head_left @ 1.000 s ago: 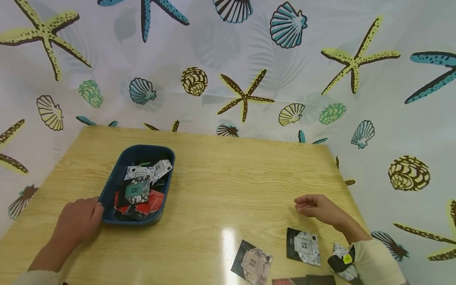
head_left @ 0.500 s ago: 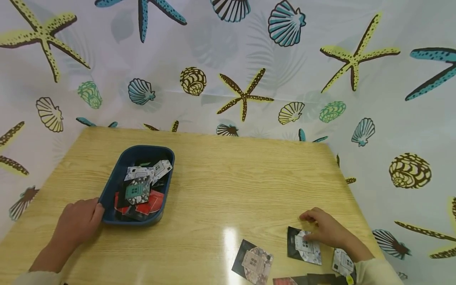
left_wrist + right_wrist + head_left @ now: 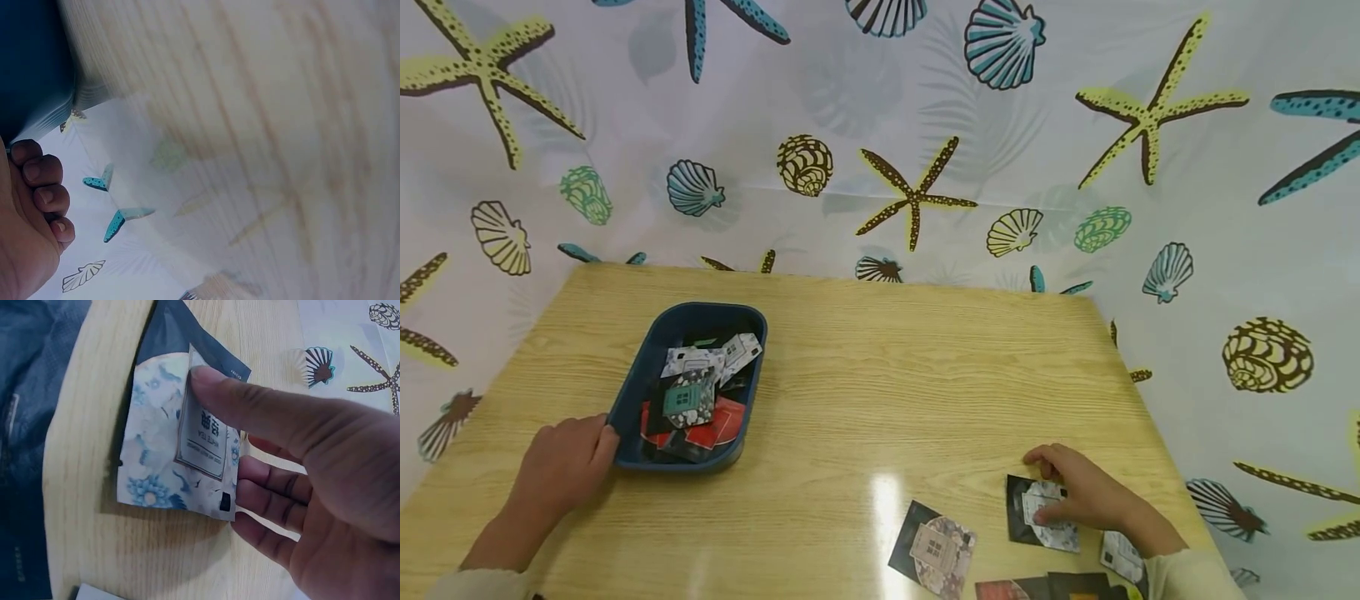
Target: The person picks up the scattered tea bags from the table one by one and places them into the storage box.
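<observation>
Head: right hand [image 3: 1086, 492] pinched the white tea sachet [image 3: 1034, 498] on the bench [image 3: 827, 392], 5 o'clock of centre; pink sachet [image 3: 936, 550] lay at its 8 o'clock. Left hand [image 3: 567, 462] gripped the rim of the blue bin [image 3: 646, 367] at the bin's 8 o'clock, sachets inside.

Left wrist: fingers [image 3: 45, 169] curled in at the bin edge, bin at 10 o'clock.

Right wrist: thumb on label, other fingers along sachet's 3 o'clock edge; dark packet [image 3: 28, 456] sat at its 9 o'clock, apart.
</observation>
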A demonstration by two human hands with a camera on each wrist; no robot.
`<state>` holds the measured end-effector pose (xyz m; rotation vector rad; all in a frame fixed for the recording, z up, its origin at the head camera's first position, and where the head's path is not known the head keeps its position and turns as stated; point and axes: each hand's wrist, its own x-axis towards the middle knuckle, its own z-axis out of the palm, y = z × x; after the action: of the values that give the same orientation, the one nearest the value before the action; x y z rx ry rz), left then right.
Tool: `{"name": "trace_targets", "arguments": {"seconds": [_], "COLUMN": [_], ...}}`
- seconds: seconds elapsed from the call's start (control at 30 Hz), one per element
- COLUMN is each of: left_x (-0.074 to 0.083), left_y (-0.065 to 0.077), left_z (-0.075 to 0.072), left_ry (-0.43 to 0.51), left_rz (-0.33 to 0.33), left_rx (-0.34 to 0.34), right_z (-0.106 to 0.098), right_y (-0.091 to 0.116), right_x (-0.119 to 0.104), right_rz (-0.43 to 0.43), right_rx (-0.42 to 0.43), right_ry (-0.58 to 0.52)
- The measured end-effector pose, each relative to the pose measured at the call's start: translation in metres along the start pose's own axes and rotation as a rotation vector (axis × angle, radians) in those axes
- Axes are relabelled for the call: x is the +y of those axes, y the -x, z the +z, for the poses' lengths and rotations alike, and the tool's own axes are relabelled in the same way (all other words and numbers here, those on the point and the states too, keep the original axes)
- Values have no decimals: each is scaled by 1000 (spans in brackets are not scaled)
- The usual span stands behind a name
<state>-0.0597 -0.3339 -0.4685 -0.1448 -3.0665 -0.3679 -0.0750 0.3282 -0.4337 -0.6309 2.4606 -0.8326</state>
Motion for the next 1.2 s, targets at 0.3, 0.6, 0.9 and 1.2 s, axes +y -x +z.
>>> {"name": "trace_targets", "arguments": {"seconds": [0.3,0.6,0.9,1.2], "left_x": [0,-1,-1,2], "left_y": [1,1,2,0], "left_z": [-1,0,0,-1], "left_ry": [3,-1,2,4], "left_rz": [-8,1,-3,-2], "left_rx": [-37,-8,-7,5], "right_z": [-1,-19,-28,-31], "right_y": [3,4,6,-21], "right_x": [4,16,17,-13], "right_rz": [130,156,387,342], "right_rx": [62,32,48,79], "right_ry": [85,-143,-577,-768]}}
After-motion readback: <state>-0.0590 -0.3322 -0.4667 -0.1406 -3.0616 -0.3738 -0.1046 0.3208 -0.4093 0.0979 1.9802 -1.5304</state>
